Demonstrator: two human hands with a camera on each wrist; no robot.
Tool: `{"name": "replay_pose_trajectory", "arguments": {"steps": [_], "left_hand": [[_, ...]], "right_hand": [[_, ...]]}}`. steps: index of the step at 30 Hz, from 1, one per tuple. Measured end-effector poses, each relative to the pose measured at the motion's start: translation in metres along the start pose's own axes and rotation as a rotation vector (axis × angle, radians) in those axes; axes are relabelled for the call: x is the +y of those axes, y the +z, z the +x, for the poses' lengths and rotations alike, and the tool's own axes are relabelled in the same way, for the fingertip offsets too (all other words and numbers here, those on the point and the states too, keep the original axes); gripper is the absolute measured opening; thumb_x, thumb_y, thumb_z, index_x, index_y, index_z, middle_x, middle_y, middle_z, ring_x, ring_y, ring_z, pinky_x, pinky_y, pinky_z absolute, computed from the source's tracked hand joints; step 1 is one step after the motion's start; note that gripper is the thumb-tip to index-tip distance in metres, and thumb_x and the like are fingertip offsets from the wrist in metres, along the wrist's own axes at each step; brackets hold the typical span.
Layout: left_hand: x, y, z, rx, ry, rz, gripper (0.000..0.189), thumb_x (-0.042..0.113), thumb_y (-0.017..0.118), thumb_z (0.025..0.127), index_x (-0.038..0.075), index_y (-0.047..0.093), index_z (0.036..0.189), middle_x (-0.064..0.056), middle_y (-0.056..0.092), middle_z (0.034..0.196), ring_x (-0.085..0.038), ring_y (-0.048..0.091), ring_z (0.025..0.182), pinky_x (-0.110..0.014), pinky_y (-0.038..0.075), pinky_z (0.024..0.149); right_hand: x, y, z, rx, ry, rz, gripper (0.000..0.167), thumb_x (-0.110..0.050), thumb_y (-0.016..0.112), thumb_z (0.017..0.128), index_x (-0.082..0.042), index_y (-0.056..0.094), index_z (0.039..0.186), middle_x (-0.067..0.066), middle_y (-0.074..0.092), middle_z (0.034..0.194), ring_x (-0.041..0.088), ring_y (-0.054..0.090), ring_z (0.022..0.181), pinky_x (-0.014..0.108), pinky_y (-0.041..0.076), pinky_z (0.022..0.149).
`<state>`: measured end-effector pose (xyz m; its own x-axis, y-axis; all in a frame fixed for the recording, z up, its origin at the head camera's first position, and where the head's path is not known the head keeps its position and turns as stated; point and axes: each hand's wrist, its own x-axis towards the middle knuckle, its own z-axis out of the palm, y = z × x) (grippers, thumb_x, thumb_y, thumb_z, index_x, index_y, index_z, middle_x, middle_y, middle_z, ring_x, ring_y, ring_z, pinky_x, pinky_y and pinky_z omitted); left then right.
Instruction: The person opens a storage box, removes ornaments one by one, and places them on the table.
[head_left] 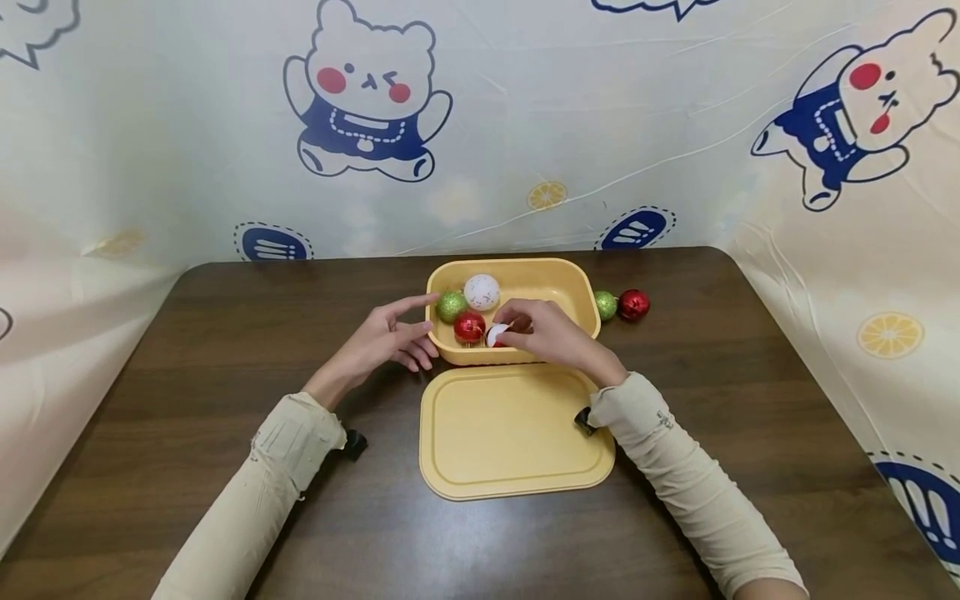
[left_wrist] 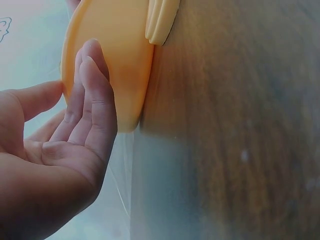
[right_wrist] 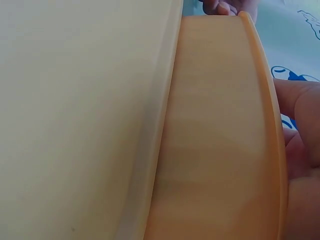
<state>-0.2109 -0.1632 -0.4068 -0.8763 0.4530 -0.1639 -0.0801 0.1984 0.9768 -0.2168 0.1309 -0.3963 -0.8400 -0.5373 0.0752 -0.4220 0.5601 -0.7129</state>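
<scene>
A yellow plastic box stands toward the back of the table. My left hand is at its left end, fingers extended along the wall and rim; the left wrist view shows this hand against the box wall. Inside are a glittery green bauble, a speckled white bauble and a shiny red bauble. My right hand reaches over the front rim and pinches a white-and-red bauble low in the box. In the right wrist view the box's front wall hides the fingertips.
The yellow lid lies flat on the table just in front of the box, under my right wrist. Right of the box sit another green bauble and a dark red bauble. A printed cloth hangs behind the brown table.
</scene>
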Motion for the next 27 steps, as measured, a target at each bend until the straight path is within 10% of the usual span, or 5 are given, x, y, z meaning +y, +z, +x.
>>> {"name": "replay_pose_trajectory", "arguments": {"steps": [27], "left_hand": [[-0.0005, 0.0005, 0.0010, 0.001, 0.000, -0.003, 0.054, 0.021, 0.059, 0.102, 0.020, 0.040, 0.153, -0.022, 0.072, 0.088, -0.031, 0.072, 0.071, -0.045, 0.061, 0.065]], "right_hand": [[-0.0023, -0.0015, -0.0024, 0.019, -0.054, -0.027, 0.019, -0.021, 0.064, 0.099, -0.009, 0.070, 0.113, 0.001, 0.071, 0.106, 0.015, 0.064, 0.095, 0.034, 0.054, 0.087]]}}
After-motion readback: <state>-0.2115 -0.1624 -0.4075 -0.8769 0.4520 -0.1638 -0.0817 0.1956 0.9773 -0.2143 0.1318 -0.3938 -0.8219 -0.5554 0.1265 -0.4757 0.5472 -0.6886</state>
